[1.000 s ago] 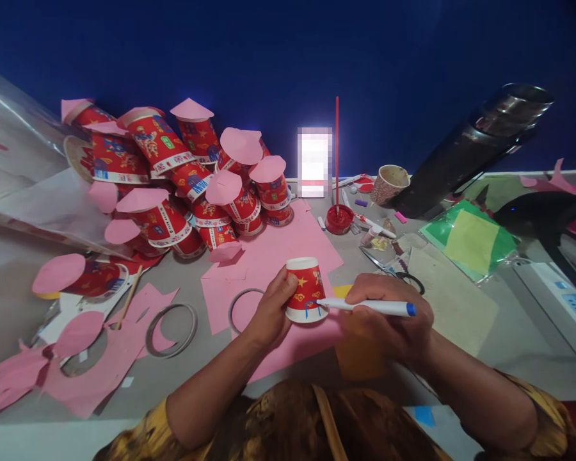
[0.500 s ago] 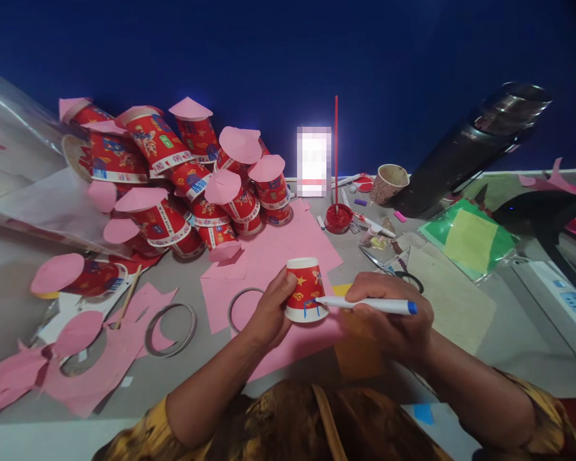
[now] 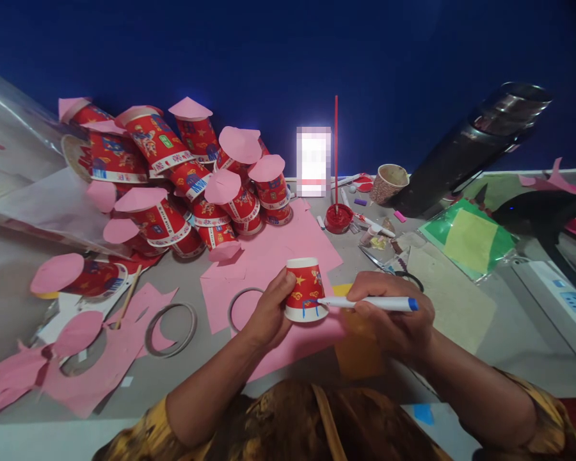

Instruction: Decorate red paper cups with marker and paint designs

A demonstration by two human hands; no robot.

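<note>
A red paper cup (image 3: 303,288) with gold stars and a white rim is upside down in my left hand (image 3: 272,310), thumb and fingers around its left side. Blue marker strokes show on its lower part, near the rim. My right hand (image 3: 398,314) grips a white marker (image 3: 374,303) with a blue end, its tip touching the right side of the cup's lower part. Beneath both hands lies pink paper (image 3: 288,352), with an orange sheet (image 3: 360,352) under the right hand.
Several red cups with pink paper cones (image 3: 156,218) are piled at the left. Tape rings (image 3: 171,330) and pink scraps lie nearer. Behind stand a red paint pot (image 3: 338,219), a lit screen (image 3: 313,160) and a black flask (image 3: 451,153). Scissors (image 3: 408,279) lie right.
The marker tip has shifted very slightly to the right along the cup, and the blue strokes look a little extended. My left hand still holds the cup in the same place.
</note>
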